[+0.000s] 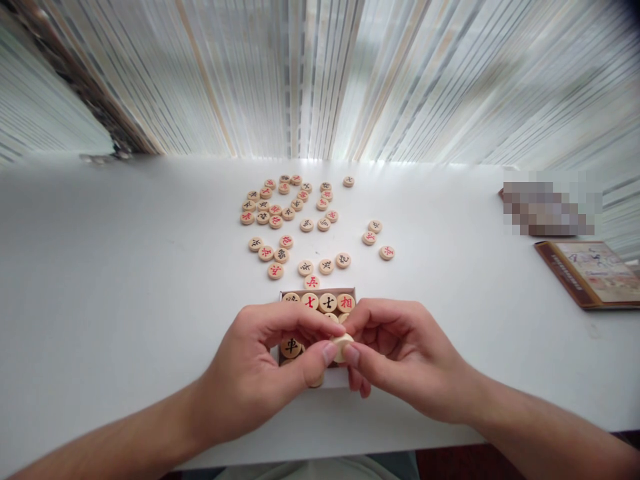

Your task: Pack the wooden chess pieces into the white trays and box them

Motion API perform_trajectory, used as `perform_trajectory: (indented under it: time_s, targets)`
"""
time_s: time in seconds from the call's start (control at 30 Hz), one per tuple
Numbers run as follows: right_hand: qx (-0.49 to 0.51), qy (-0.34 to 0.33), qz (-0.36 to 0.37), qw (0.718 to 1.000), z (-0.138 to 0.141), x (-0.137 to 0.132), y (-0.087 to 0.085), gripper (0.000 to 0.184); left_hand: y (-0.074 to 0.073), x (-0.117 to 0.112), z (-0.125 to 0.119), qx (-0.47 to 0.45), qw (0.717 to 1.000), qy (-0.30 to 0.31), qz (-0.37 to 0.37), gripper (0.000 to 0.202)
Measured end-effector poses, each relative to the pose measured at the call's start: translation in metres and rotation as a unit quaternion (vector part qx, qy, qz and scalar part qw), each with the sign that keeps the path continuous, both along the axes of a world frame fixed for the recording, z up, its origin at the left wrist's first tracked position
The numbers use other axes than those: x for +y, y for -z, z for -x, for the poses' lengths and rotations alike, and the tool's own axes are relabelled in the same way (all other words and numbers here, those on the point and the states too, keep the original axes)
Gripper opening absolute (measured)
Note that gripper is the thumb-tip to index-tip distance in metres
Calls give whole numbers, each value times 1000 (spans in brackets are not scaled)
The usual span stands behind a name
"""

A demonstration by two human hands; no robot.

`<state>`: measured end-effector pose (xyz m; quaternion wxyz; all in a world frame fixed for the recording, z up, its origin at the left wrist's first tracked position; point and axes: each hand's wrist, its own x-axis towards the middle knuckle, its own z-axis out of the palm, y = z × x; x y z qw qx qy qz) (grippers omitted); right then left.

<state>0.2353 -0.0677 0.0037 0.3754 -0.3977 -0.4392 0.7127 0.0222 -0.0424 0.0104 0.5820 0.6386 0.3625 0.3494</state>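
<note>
1. One side of a pale piece (343, 343) over the box (333, 291) is pinched by the left hand (263, 357).
2. Slack grip could drop it onto boxed pieces (328, 303).
3. The right hand (413, 363) pinches the other; uneven pressure could flip it.

Single head-height view, forward and down (fairly near) over hands (250, 367) and table (125, 287).

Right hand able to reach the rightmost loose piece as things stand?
Likely yes: only bare table shows between the right hand and the rightmost loose piece, though that hand pinches another piece.
</note>
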Motion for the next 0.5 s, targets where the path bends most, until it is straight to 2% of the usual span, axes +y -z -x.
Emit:
perform_trajectory:
  time_s: [0.2,0.5]
  targets:
    - [19,-5,31,999,1,0,-2,29,-5,2,-3,-65,991,33,110,15]
    - [82,-19,66,994,3,4,-5,30,-4,5,-2,-81,989,30,124,21]
